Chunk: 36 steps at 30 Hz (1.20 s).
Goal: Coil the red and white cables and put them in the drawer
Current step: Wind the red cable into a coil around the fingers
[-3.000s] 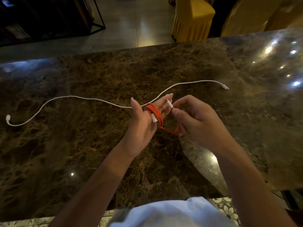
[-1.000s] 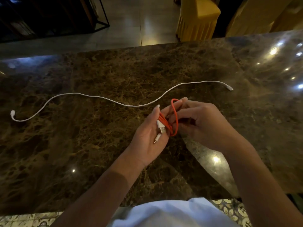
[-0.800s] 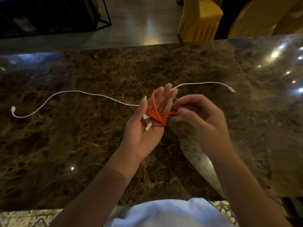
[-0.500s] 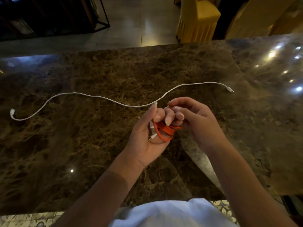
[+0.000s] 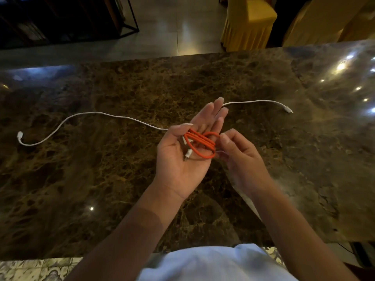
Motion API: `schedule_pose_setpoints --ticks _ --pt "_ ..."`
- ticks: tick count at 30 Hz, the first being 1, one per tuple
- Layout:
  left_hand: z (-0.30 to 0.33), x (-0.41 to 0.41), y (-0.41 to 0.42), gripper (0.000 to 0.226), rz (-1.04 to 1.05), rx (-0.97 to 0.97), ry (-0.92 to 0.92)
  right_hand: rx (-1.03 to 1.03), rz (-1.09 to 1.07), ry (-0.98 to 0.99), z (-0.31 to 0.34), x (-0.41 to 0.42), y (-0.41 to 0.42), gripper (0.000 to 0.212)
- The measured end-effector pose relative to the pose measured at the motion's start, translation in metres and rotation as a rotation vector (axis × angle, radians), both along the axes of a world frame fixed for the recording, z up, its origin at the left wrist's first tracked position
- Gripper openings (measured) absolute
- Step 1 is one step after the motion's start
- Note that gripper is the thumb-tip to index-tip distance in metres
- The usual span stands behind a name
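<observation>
In the head view, we are holding our left hand palm up over the marble countertop, its fingers spread straight and apart, not gripping anything. The red cable is lying across that palm as a small bundle of several loops, with its two white plugs resting near the base of the thumb. Our right hand is sitting just beside the bundle's right edge, fingers curled, thumb and forefinger pinching together at the loops there; whether they are clamping the cable itself or only touching it, we cannot tell. The white cable is lying uncoiled on the counter, stretching from a plug at far left, passing behind our left hand, to a plug at right. No drawer is showing in this view.

We are judging that we are finishing the red coil, tidying or securing its last turn. The next move is calling for keeping the loops from springing open while we set the bundle aside or keep it in one hand, then gathering the white cable from one end and winding it likewise.
</observation>
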<state>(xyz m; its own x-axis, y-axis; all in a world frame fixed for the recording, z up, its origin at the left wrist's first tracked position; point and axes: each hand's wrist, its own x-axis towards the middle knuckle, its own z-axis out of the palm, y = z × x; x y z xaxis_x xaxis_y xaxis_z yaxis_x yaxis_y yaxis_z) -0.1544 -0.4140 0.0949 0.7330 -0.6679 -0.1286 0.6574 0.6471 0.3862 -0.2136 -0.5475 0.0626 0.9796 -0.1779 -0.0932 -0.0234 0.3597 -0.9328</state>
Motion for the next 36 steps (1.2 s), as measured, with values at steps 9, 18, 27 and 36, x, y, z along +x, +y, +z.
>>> schedule_pose_setpoints --ticks 9,18,27,36 --pt "0.002 -0.001 -0.006 0.047 -0.066 0.072 -0.029 0.153 0.12 0.142 0.008 0.006 -0.017 0.039" --pt "-0.01 0.01 -0.004 0.047 0.057 0.107 0.029 -0.314 -0.039 0.318 0.016 0.009 -0.012 0.023" --pt "-0.025 0.011 -0.005 0.048 0.101 0.351 -0.115 -1.078 0.075 0.196 0.03 -0.003 0.041 0.034" --pt "-0.039 0.009 0.001 0.047 0.113 0.529 -0.12 -1.074 0.251 0.263 0.024 0.011 0.04 0.036"
